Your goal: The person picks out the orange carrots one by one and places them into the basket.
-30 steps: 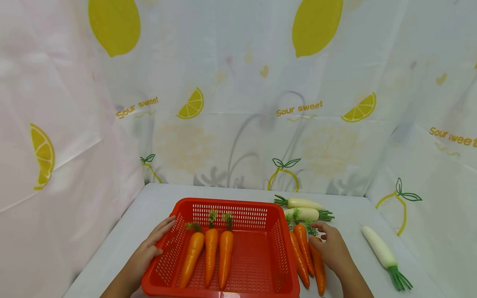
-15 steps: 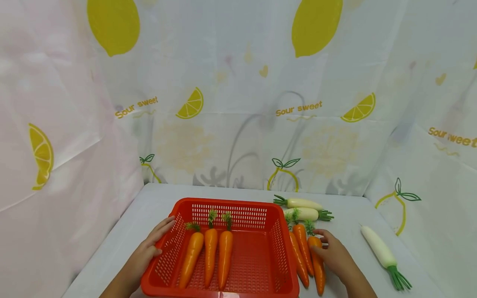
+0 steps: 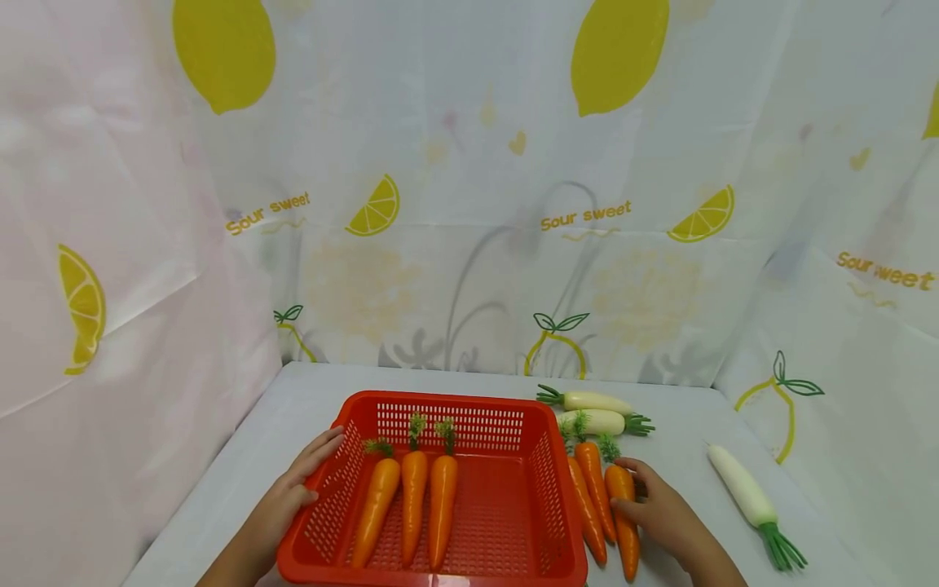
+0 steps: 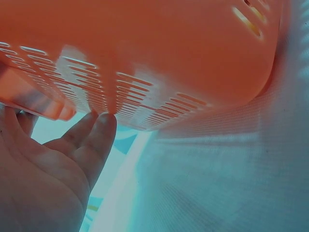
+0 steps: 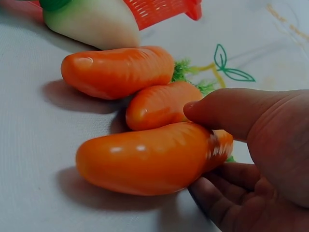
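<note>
In the head view my left hand [image 3: 282, 505] rests at the left rim of a red plastic basket [image 3: 487, 497]. Its fingers look fairly straight, and the left wrist view has fingertips [image 4: 104, 123] right at the slotted wall. Three carrots [image 3: 414, 497] with leafy tops lie side by side inside the basket. Right of the basket, my right hand [image 3: 656, 505] pinches the thick end of the outermost carrot [image 3: 625, 530], thumb [image 5: 217, 108] on one side and fingers on the other. Two more carrots [image 3: 596, 489] lie between it and the basket.
Two white radishes [image 3: 597, 421] lie behind the loose carrots, and another white radish [image 3: 742, 485] is at the far right. A further white radish [image 5: 96, 24] shows by the basket in the right wrist view. Lemon-print cloth [image 3: 469, 310] stands around the white table.
My right hand has come down from the leafy top of the outermost carrot, and its thumb and fingers now sit round the thick end. The left hand stays at the basket rim.
</note>
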